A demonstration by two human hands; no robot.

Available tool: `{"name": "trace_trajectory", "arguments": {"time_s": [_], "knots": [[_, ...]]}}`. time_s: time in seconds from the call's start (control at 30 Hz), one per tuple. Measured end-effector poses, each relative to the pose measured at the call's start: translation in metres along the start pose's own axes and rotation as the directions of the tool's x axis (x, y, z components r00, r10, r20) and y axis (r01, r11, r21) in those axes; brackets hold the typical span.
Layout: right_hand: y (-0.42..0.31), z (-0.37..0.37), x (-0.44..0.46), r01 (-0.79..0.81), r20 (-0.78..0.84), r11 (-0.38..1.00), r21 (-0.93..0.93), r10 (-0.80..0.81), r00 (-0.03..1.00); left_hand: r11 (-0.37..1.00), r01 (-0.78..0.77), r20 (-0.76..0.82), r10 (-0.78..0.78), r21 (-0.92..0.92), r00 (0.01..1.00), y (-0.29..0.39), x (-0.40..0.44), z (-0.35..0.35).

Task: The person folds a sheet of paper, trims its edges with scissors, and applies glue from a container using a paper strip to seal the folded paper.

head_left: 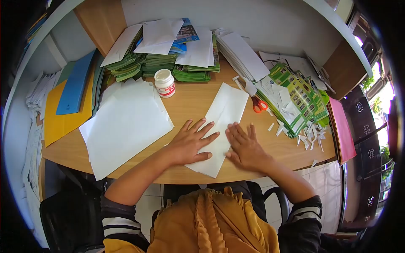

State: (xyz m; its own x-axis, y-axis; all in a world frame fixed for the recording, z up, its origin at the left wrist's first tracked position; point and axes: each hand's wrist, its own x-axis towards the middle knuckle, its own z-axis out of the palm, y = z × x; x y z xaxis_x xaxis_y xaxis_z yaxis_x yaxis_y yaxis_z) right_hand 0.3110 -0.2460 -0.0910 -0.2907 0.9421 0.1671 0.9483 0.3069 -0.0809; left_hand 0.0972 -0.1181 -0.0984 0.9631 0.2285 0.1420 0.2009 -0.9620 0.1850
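Observation:
A folded white paper (230,101) lies slantwise on the wooden desk in front of me, its lower end near the desk's front edge. My left hand (190,144) rests flat on its left side, fingers spread. On the paper's right edge lies my right hand (244,147), fingers stretched out and slightly blurred. Neither hand grips anything. To the left is a stack of large white sheets (126,126). A white glue jar (164,83) with red lettering stands upright beyond my left hand. Orange-handled scissors (259,105) lie to the right of the paper.
Piles of green booklets (158,63) topped with white envelopes line the back. Long white envelopes (240,52) and green printed sheets (295,90) lie at the right, with paper scraps (312,134) beside them. Blue (76,86) and yellow folders lean at the left; a pink folder (341,130) sits far right.

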Motion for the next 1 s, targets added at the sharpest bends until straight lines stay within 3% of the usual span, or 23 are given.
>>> {"name": "trace_trajectory", "arguments": {"time_s": [0.23, 0.57, 0.73, 0.77, 0.9, 1.0], "knots": [[-0.034, -0.014, -0.024, 0.218, 0.166, 0.967, 0.133, -0.238, 0.957, 1.000, 0.017, 0.021, -0.017, -0.012, 1.000, 0.002, -0.001, -0.002], [-0.043, -0.020, -0.034, 0.355, 0.238, 0.867, 0.349, -0.448, 0.862, 1.000, 0.017, 0.024, -0.017, 0.014, 1.000, -0.001, -0.001, 0.002], [-0.013, -0.026, -0.022, 0.143, 0.102, 0.843, 0.519, -0.227, 0.969, 0.999, 0.011, 0.006, -0.012, 0.038, 1.000, 0.002, -0.002, 0.002], [-0.007, -0.024, -0.018, 0.141, 0.094, 0.848, 0.510, -0.218, 0.971, 0.999, -0.002, 0.002, 0.001, 0.046, 1.000, 0.002, -0.001, 0.002], [0.022, 0.002, 0.007, 0.157, 0.008, 0.985, 0.071, -0.158, 0.987, 0.998, 0.017, 0.000, -0.017, 0.060, 1.000, 0.003, -0.002, 0.003], [0.047, -0.001, 0.029, 0.081, -0.026, 0.996, -0.022, -0.081, 0.996, 0.998, 0.014, 0.003, -0.015, 0.064, 1.000, 0.003, 0.000, 0.001]]}}
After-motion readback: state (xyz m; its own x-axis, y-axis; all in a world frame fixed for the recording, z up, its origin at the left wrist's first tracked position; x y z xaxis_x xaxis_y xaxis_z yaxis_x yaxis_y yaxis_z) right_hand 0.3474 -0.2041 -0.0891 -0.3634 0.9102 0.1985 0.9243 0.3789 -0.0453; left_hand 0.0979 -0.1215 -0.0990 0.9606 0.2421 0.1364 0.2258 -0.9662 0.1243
